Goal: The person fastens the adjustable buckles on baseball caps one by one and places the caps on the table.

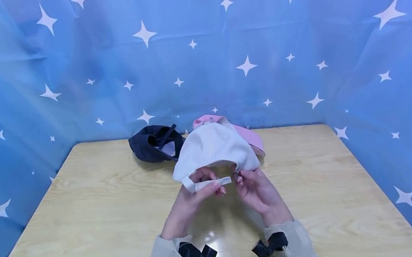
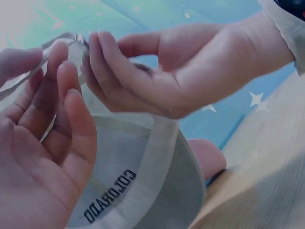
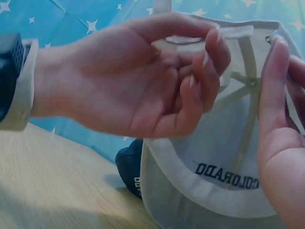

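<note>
A white cap (image 1: 215, 144) is held up over the table, its back opening toward me and COLORADO lettering (image 2: 110, 195) visible inside. Between the thumb and fingers of my left hand (image 1: 194, 194) is the cap's back strap (image 1: 225, 181), its loose end pointing right. My right hand (image 1: 257, 190) pinches the opening's other side at a small metal buckle (image 1: 237, 171). A gap separates strap end and buckle. In the right wrist view the left hand (image 3: 138, 81) holds the strap (image 3: 238, 32), with the right hand (image 3: 283, 138) at the right edge.
Behind the white cap on the left lies a dark navy cap (image 1: 147, 147), its inside partly showing. A pink cap (image 1: 250, 136) sits behind it to the right, partly covered. The wooden table (image 1: 88, 224) ends at a blue curtain (image 1: 201, 78) with white stars.
</note>
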`<state>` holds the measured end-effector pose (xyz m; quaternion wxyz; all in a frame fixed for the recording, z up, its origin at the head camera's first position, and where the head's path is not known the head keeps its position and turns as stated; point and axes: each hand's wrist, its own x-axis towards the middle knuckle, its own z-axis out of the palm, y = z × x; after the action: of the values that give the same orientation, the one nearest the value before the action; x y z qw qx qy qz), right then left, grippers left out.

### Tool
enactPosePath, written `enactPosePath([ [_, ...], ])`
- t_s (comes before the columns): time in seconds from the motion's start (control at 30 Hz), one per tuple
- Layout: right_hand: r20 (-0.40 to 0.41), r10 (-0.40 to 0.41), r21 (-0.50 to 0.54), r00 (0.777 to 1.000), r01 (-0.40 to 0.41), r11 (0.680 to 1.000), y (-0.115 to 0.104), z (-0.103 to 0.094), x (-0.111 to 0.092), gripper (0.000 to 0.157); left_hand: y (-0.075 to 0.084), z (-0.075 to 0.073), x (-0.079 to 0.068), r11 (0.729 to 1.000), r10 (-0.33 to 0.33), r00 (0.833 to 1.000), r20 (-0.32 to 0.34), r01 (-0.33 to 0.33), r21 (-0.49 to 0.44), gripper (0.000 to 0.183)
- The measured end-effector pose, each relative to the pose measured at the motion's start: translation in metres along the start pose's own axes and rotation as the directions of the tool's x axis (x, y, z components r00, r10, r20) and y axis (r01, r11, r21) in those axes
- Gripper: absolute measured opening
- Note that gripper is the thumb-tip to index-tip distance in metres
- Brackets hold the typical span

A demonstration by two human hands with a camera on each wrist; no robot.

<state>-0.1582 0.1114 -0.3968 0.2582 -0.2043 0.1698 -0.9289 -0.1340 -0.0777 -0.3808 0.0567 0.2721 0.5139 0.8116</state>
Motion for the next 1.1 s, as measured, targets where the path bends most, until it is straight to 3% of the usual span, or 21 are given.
enactPosePath([
  [0.17, -0.06, 0.023, -0.111, 0.998, -0.03, 0.993, 0.002, 0.003, -0.003, 0.028, 0.0, 0.003, -0.002, 0.998, 0.047, 0.999, -0.021, -0.046, 0.044, 0.011],
  [0.37, -0.08, 0.034, -0.203, 0.996, -0.05, 0.978, 0.006, 0.004, -0.007, 0.029, -0.001, 0.007, -0.009, 0.995, -0.007, 0.99, -0.138, 0.02, 0.095, 0.014],
  [0.47, -0.1, 0.025, -0.218, 0.995, -0.047, 0.975, 0.005, 0.006, -0.007, 0.027, -0.001, 0.008, -0.008, 0.982, 0.019, 0.986, -0.167, 0.013, 0.186, 0.014],
  [0.6, -0.112, 0.01, -0.237, 0.994, -0.036, 0.971, 0.003, 0.008, -0.001, 0.025, 0.004, 0.008, -0.001, 0.954, 0.046, 0.983, -0.178, 0.01, 0.3, 0.013],
  [0.8, -0.116, -0.013, -0.237, 0.993, -0.015, 0.971, 0.005, 0.008, 0.001, 0.024, 0.02, 0.017, -0.001, 0.924, 0.058, 0.98, -0.188, 0.019, 0.383, 0.01],
  [1.1, -0.14, -0.017, -0.265, 0.99, -0.02, 0.964, 0.005, 0.012, 0.004, 0.027, 0.029, 0.022, 0.002, 0.908, 0.079, 0.976, -0.201, 0.013, 0.42, 0.009],
])
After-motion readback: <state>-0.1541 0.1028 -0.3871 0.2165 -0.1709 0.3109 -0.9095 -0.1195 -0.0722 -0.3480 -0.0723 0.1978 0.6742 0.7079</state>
